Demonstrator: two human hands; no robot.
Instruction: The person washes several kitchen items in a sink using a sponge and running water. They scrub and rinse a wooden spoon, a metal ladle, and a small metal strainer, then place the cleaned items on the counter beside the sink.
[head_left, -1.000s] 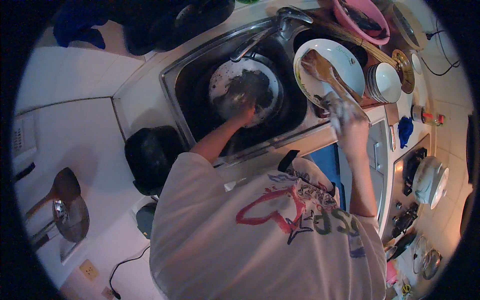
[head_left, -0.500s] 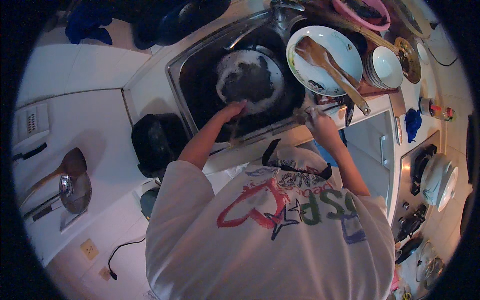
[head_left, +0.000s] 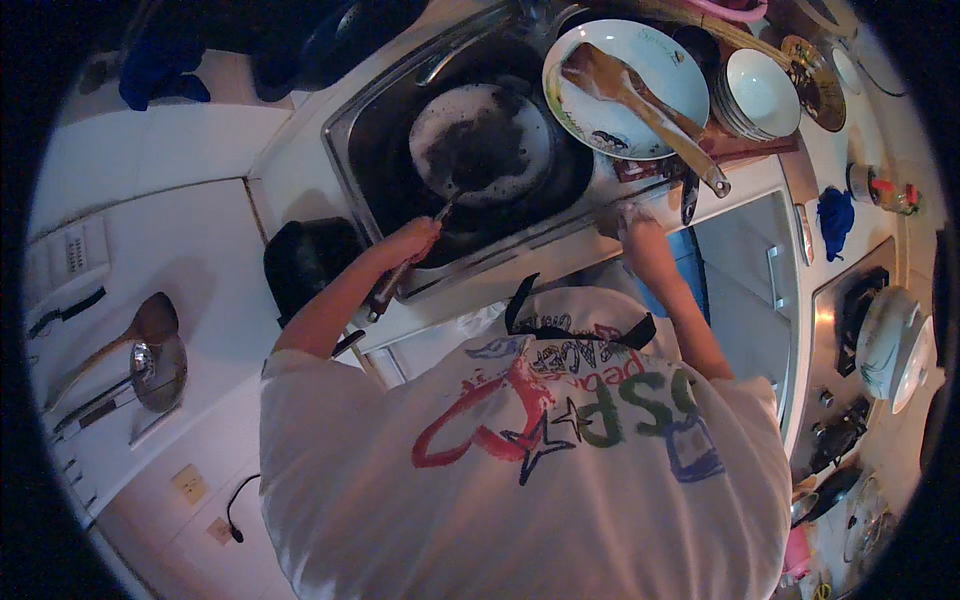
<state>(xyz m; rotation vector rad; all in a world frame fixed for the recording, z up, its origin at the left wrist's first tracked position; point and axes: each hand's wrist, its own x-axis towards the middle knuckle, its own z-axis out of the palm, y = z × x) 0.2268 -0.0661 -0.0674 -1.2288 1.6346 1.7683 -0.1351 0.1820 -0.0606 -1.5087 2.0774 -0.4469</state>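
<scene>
Coloured lettering (head_left: 640, 405) marks the shirt (head_left: 480, 540); green script (head_left: 657, 39), the large dish (head_left: 665, 75).

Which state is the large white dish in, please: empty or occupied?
Occupied: a wooden spatula lies in the dish, handle past its rim.

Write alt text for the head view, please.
A person's left hand grips a long utensil at a sink with foamy water; the right hand curls near the sink's front edge. A wooden spatula lies across a white bowl.
</scene>
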